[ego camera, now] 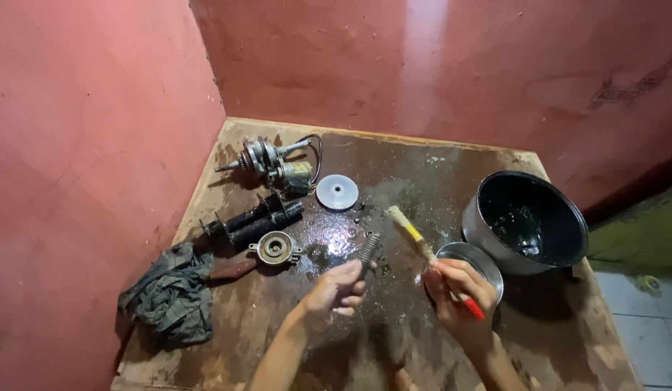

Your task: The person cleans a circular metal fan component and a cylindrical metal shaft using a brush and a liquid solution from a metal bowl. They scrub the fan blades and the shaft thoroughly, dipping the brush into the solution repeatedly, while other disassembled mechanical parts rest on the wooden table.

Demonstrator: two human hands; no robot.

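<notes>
Left hand (341,287) has fingers clamped on a coil spring (368,249), held just above the wet wooden tabletop (553,340). Right hand (458,291) fingers are closed round a red-handled brush (423,248), bristles pointing up-left, near the spring. A small metal dish (472,259) sits beside a black pot (528,219). On the left lie a rag (171,295), a round flanged part (275,248), a grey disc (337,192) and a gear shaft assembly (274,164).

Both forearms are bare to the frame edge, with no sleeves, gloves, watch or rings visible on the left hand (341,288) or right hand (458,292).
</notes>
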